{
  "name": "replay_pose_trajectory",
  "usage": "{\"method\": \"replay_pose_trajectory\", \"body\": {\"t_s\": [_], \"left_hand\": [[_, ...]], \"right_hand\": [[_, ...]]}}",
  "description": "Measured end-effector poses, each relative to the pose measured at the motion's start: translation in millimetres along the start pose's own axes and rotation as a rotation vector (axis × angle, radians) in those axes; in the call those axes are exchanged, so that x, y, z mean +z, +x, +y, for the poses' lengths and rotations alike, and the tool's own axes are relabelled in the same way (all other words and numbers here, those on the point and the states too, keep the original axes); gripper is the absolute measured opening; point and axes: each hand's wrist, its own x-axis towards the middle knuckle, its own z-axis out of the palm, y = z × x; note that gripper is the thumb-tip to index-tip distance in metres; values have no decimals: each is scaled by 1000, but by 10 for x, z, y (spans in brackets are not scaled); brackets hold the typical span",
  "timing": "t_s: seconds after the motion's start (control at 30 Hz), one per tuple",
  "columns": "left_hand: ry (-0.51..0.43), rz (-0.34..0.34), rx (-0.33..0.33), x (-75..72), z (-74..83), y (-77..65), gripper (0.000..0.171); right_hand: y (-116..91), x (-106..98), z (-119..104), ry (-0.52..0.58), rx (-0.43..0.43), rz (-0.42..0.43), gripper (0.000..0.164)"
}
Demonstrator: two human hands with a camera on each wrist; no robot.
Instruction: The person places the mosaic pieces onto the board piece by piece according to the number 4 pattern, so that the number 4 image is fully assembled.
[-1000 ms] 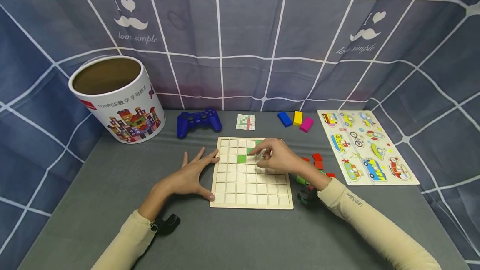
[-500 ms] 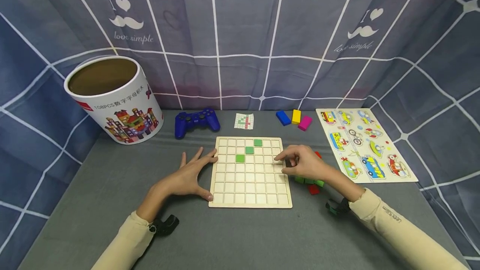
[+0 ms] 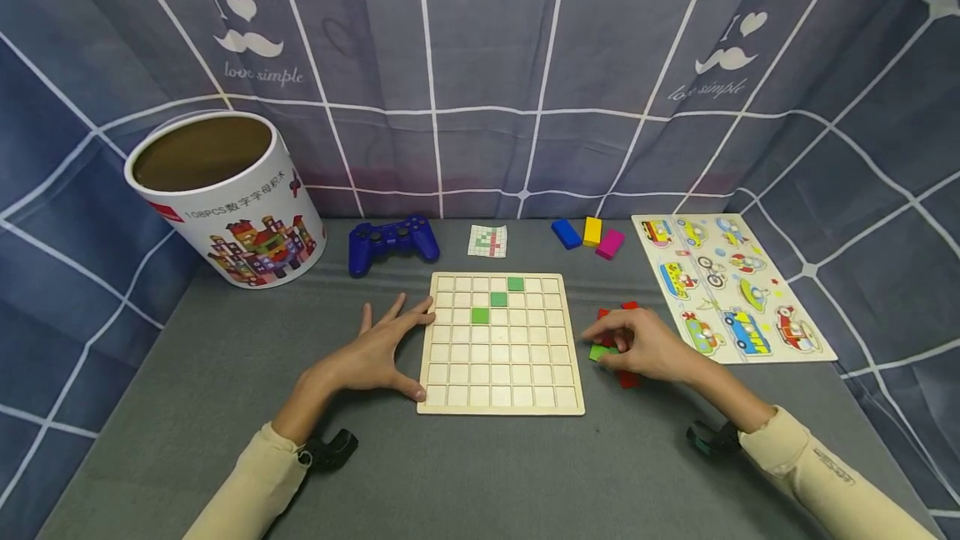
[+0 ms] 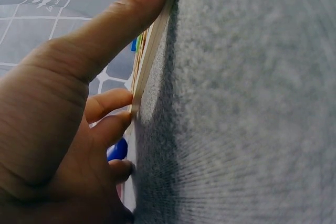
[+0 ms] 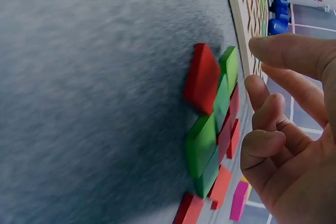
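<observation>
A pale wooden grid board (image 3: 501, 375) lies flat on the grey table, with three green tiles (image 3: 480, 316) set in a diagonal in its upper cells. My left hand (image 3: 371, 357) touches the board's left edge with spread fingers, the thumb (image 4: 123, 17) along the rim in the left wrist view. To the right of the board, my right hand (image 3: 651, 347) hovers over a cluster of loose square tiles, thumb and forefinger apart with nothing between them. In the right wrist view a green tile (image 5: 202, 145) and a red tile (image 5: 202, 80) lie among several others.
Behind the board are a blue game controller (image 3: 393, 244), a small grid card (image 3: 487, 242), and blue, yellow and magenta blocks (image 3: 610, 244). A white tub (image 3: 247, 223) stands back left. A picture puzzle board (image 3: 731, 290) lies on the right.
My right hand has moved off the board, rightward to the loose tiles, uncovering the upper green tiles. My left hand has stayed at the board's left edge.
</observation>
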Motion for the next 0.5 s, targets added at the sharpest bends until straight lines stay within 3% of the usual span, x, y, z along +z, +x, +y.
{"method": "replay_pose_trajectory", "body": {"t_s": [0.5], "left_hand": [[4,-7,-12,-4,-6,-4,117]], "right_hand": [[-88,11,-10,-193,61,10,36]]}}
